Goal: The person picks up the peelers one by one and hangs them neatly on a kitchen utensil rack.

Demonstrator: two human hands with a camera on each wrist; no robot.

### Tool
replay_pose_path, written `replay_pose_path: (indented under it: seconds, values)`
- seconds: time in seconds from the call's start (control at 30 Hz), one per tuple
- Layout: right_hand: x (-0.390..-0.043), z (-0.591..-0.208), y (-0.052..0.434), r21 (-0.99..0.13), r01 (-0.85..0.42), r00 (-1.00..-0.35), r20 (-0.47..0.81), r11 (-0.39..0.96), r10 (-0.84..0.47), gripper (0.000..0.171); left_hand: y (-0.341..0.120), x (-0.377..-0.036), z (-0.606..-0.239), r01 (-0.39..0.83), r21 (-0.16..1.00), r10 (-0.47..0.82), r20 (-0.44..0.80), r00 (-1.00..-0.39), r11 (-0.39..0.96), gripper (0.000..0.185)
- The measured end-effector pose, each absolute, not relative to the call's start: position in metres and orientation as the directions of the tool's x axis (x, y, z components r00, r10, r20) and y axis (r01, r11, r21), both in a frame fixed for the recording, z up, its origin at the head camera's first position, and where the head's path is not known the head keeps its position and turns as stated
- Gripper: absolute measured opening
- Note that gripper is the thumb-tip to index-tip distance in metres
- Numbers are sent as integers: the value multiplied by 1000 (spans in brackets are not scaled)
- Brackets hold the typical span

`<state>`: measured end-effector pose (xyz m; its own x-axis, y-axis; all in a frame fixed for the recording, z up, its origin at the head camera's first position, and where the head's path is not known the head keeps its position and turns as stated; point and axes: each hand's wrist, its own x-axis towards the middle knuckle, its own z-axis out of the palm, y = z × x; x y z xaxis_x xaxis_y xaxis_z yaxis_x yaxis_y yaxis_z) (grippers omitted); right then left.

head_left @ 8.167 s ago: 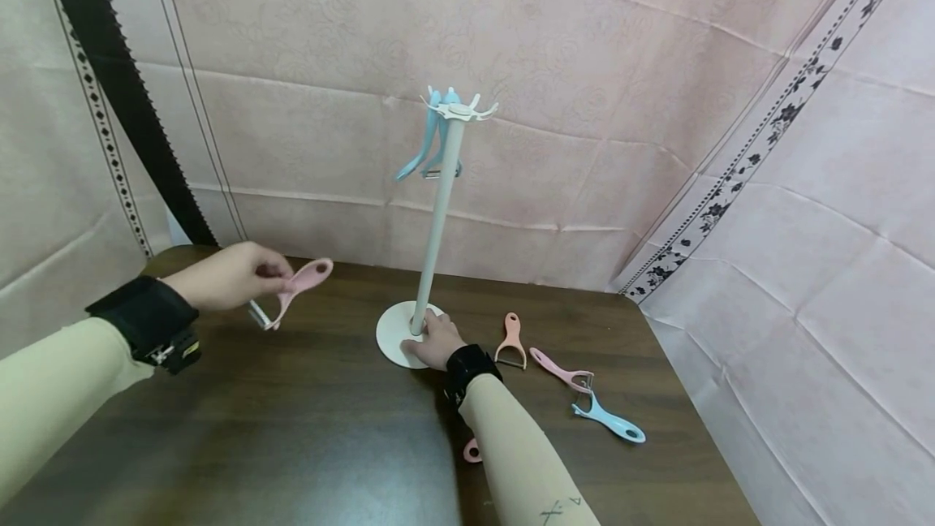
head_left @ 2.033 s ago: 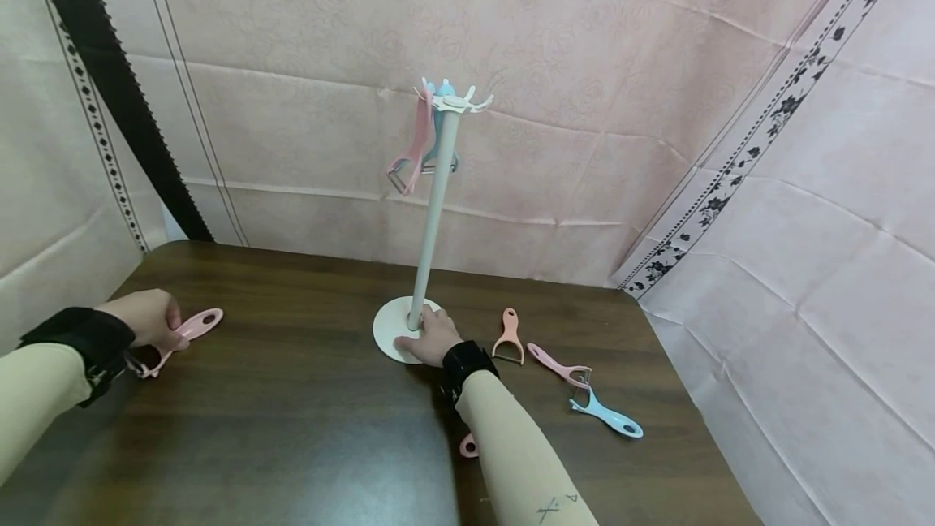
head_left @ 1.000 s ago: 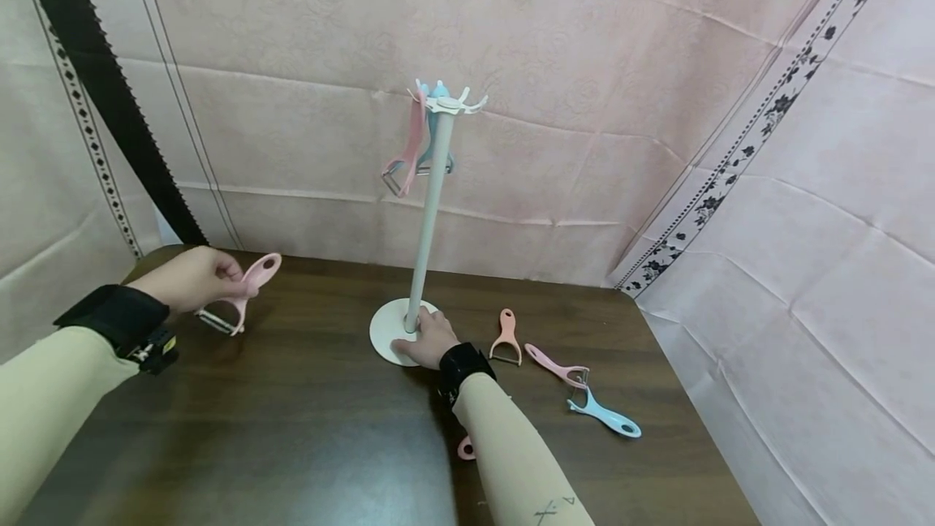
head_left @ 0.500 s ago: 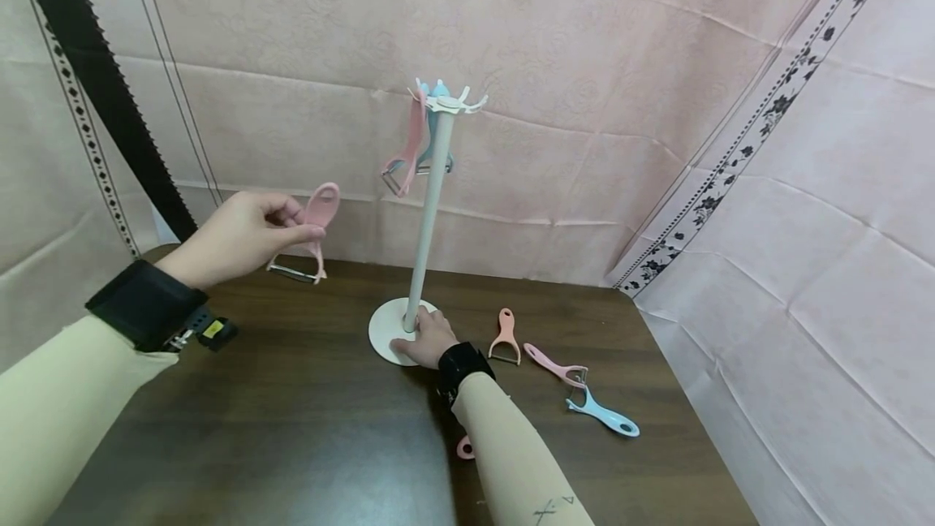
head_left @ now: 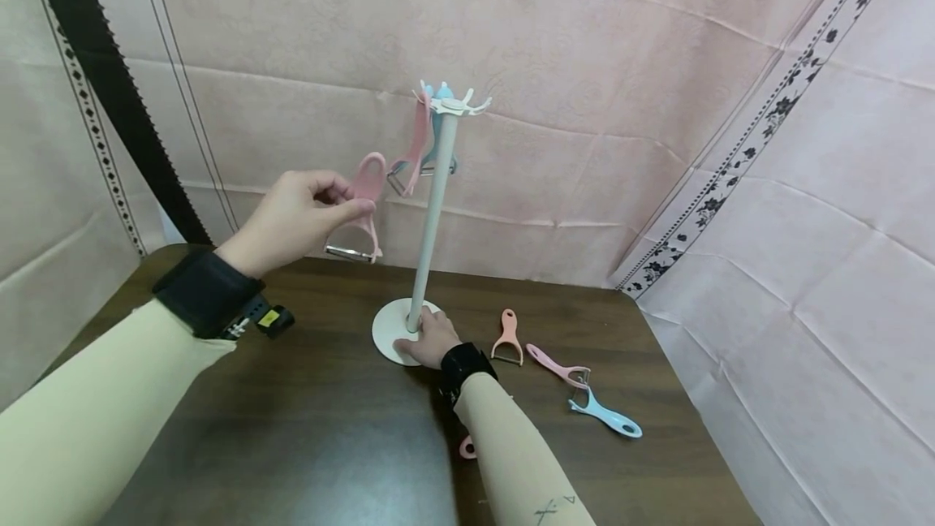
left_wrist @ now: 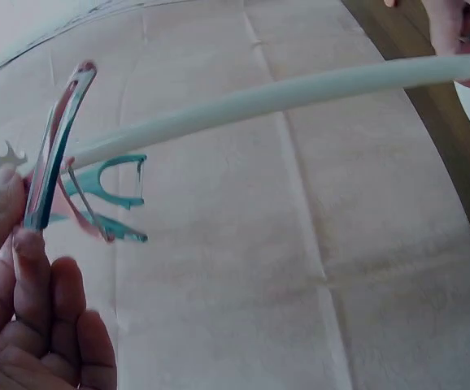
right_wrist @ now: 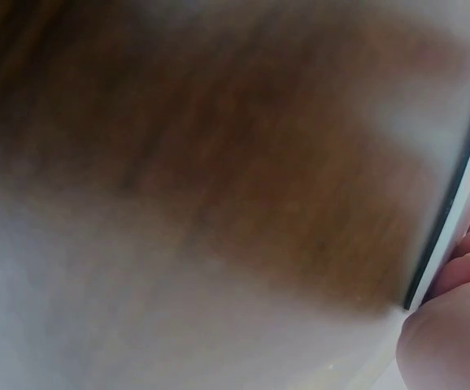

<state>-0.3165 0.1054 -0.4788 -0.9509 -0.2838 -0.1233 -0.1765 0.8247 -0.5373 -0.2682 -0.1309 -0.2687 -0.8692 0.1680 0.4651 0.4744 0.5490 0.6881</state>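
My left hand (head_left: 298,213) pinches a pink peeler (head_left: 368,177) by its handle between thumb and fingers, blade end down, left of a white hook stand (head_left: 436,217). Another pink peeler (head_left: 420,136) hangs from the stand's hooks. Blue peelers (left_wrist: 94,185) hang behind it, partly hidden in the head view. Down at the stand's round base (head_left: 387,329), my right hand (head_left: 433,339) holds the foot of the pole, thumb lying on the base. In the right wrist view, curled fingers (right_wrist: 467,268) show beside the base's edge; the rest is blurred.
On the brown table (head_left: 307,428), right of the stand, lie an orange peeler (head_left: 508,327), a pink peeler (head_left: 555,365) and a blue peeler (head_left: 609,416), the last two touching. A pinkish handle end (head_left: 467,448) shows beside my right forearm. Cloth walls (head_left: 584,209) stand behind and at the sides.
A pink peeler has replaced a blue one at the front left hook since the oldest frame. My left hand has lifted another pink peeler from the left toward the stand. My right hand stays put.
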Motion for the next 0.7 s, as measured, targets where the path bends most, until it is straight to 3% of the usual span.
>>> replay_pose_path:
  seconds: [0.5, 0.7]
  values:
    - [-312, -475, 105, -518, -195, -949, -115, 833, -294, 53, -85, -285, -243, 606, 661, 143, 615, -775, 442, 33]
    - [-312, -475, 106, -512, -198, -950, -111, 836, -293, 53, -78, -287, -234, 617, 671, 134, 625, -769, 412, 32]
